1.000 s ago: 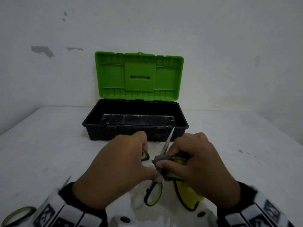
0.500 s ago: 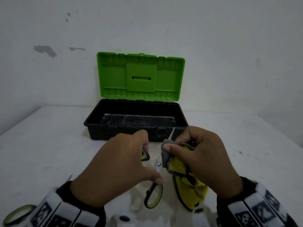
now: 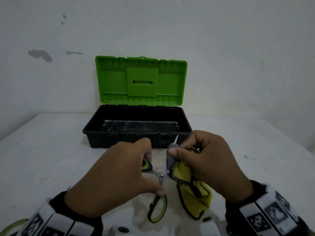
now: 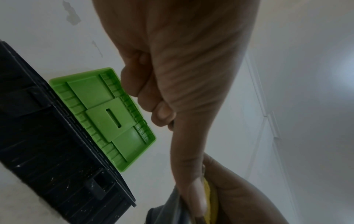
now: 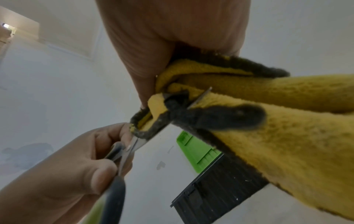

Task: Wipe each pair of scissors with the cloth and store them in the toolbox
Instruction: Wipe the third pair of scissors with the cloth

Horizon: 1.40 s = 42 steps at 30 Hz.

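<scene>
My left hand grips a pair of green-and-black-handled scissors by the handles, blades pointing up and away toward the toolbox. My right hand pinches a yellow cloth with dark edging folded around the blades near the tip; only the blade tip pokes out above. In the right wrist view the cloth wraps the blade, with the left hand on the handles. The black toolbox stands open behind, its green lid upright.
Another pair of scissors with a green handle lies at the bottom left edge on the white table. A white wall rises right behind the toolbox. In the left wrist view the toolbox sits to the left.
My right hand has slid the cloth up along the blades, from near the pivot toward the tip. The left hand has kept its hold on the handles.
</scene>
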Each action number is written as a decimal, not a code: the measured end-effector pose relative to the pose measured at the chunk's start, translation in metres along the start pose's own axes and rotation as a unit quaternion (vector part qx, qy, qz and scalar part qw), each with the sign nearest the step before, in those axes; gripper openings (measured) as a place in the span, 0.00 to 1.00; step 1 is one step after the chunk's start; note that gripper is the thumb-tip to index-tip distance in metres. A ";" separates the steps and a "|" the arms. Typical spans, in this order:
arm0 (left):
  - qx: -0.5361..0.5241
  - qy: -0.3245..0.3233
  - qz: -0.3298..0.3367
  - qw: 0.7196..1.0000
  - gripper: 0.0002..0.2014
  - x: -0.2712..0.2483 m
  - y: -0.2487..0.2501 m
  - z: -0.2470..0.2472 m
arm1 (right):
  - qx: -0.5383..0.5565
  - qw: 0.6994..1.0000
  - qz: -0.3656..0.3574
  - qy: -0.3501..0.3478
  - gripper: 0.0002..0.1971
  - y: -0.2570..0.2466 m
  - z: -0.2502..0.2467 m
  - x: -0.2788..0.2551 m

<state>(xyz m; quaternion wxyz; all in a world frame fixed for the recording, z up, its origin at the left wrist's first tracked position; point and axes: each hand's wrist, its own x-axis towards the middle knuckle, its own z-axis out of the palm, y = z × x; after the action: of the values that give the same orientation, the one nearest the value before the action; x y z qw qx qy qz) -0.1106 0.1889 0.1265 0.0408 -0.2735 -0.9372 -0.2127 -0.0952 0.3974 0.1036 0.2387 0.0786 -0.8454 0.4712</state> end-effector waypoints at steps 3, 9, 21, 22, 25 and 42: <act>-0.013 0.029 0.007 0.999 0.32 0.000 -0.002 0.000 | 0.014 1.000 0.013 0.010 0.13 -0.001 0.001 0.002; -0.181 0.112 0.005 0.977 0.14 -0.003 -0.003 0.008 | 0.045 0.999 0.025 0.016 0.07 -0.005 0.003 0.002; -0.553 0.192 -0.081 0.807 0.07 0.003 -0.013 0.039 | 0.085 0.996 0.034 -0.002 0.07 -0.013 0.007 0.002; -0.582 0.205 -0.093 0.781 0.09 0.005 -0.010 0.044 | 0.089 0.995 0.036 0.000 0.07 -0.013 0.008 0.002; -0.625 0.239 -0.121 0.733 0.11 0.009 0.001 0.055 | 0.109 0.993 0.049 0.021 0.08 -0.012 0.011 0.000; -0.490 0.318 -0.163 0.795 0.12 0.007 0.033 0.055 | 0.093 0.994 0.028 0.052 0.03 -0.015 0.018 -0.017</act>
<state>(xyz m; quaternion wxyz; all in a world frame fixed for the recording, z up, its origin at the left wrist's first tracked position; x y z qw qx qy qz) -0.0968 0.2405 0.0908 0.1620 -0.0173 -0.6728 -0.7216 -0.0811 0.3728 0.0989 0.2607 0.0523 -0.7863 0.5577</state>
